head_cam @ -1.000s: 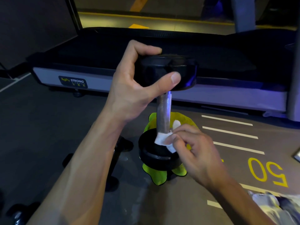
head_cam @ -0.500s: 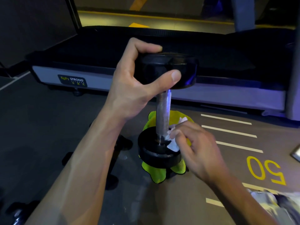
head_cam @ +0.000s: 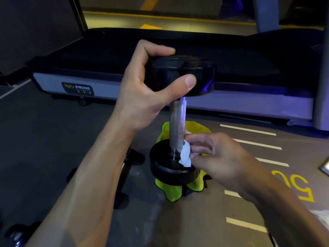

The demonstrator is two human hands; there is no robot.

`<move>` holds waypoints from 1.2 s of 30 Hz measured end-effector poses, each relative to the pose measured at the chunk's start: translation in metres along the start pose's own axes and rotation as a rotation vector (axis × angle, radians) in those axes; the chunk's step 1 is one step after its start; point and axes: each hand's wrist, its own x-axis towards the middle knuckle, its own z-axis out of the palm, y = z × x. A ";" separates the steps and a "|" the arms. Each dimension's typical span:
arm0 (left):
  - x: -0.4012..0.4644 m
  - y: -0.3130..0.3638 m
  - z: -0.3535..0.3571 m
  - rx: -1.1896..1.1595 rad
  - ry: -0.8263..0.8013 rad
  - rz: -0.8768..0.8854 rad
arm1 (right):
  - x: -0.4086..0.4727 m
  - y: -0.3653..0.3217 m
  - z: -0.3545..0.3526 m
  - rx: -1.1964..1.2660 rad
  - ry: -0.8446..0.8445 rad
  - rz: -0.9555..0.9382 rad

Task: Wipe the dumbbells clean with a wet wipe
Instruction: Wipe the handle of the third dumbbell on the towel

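Observation:
A black dumbbell (head_cam: 177, 120) with a knurled metal handle stands upright on a yellow-green cloth (head_cam: 170, 190) on the floor. My left hand (head_cam: 142, 91) grips its top weight, thumb across the front and fingers curled over the far rim. My right hand (head_cam: 219, 157) pinches a crumpled white wet wipe (head_cam: 185, 154) and presses it against the foot of the handle, where it meets the lower weight.
A treadmill deck (head_cam: 99, 86) with a "Body Strong" label runs across behind the dumbbell. More dark dumbbells (head_cam: 128, 163) lie on the floor at the left. Yellow "50" and white lines (head_cam: 249, 130) mark the floor at the right.
My right hand has carried the wipe from the front of the handle's base round to its right side. My left hand keeps its grip on the top weight.

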 end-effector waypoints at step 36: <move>-0.001 0.004 0.004 0.045 0.024 0.026 | 0.040 0.020 0.004 0.244 0.703 -0.180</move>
